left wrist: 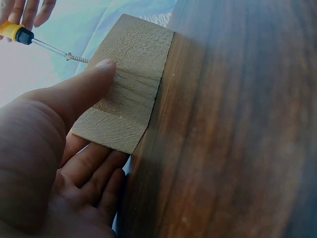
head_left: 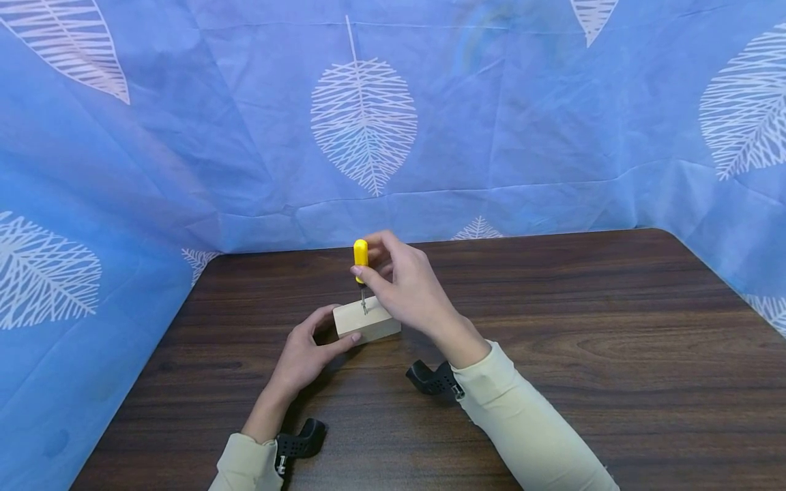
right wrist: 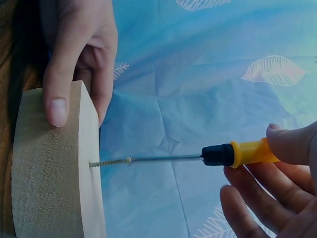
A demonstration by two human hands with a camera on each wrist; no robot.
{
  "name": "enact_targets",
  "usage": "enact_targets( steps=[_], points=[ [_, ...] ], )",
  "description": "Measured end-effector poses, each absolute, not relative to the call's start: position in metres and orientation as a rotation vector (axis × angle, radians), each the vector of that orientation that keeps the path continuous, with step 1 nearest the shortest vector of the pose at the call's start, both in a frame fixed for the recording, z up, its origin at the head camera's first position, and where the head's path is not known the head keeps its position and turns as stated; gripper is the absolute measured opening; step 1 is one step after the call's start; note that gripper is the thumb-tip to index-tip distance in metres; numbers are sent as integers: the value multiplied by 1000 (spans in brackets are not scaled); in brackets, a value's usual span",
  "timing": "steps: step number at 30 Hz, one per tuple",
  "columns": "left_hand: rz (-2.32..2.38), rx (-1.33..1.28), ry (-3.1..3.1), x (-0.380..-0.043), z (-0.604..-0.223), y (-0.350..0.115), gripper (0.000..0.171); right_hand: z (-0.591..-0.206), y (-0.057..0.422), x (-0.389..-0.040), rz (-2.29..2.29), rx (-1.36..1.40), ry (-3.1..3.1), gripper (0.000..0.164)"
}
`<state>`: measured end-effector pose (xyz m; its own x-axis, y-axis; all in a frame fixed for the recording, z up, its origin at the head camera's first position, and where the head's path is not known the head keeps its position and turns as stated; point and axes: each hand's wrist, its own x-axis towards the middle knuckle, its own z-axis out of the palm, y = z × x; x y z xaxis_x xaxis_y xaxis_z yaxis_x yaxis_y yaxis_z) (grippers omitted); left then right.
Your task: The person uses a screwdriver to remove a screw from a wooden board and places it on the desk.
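Note:
A pale wooden block (head_left: 367, 330) lies on the dark table, and my left hand (head_left: 305, 354) grips its left end, thumb on the near face and fingers behind. From the block's top face a screw (right wrist: 110, 162) stands up, its tip in the wood and most of its thread exposed. The tip of a screwdriver (head_left: 361, 254) with a yellow handle and black collar meets the screw head, shaft in line with the screw. My right hand (head_left: 408, 283) holds the handle between thumb and fingers, above the block.
The brown wood-grain table (head_left: 583, 341) spreads out around the block. A blue cloth (head_left: 258, 123) with white leaf prints hangs behind and at the sides. Black wrist mounts (head_left: 301, 440) sit at both sleeve cuffs.

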<state>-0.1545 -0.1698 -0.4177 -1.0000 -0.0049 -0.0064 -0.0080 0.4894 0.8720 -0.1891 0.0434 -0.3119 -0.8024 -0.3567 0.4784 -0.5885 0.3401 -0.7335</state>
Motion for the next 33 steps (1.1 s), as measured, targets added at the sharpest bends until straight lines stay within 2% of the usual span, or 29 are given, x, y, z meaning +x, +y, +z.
enact_targets(
  steps=[13,23,33],
  points=[
    [1594,-15,2697,-156,-419,-171,60,-313,42,-189,1459,834,-2352,25],
    [1600,-5,2707,-155,-419,-171,61,-311,42,-190,1446,858,-2445,34],
    [1606,-8,2697,-155,-417,-171,61,-312,43,-190,1467,874,-2447,27]
  ],
)
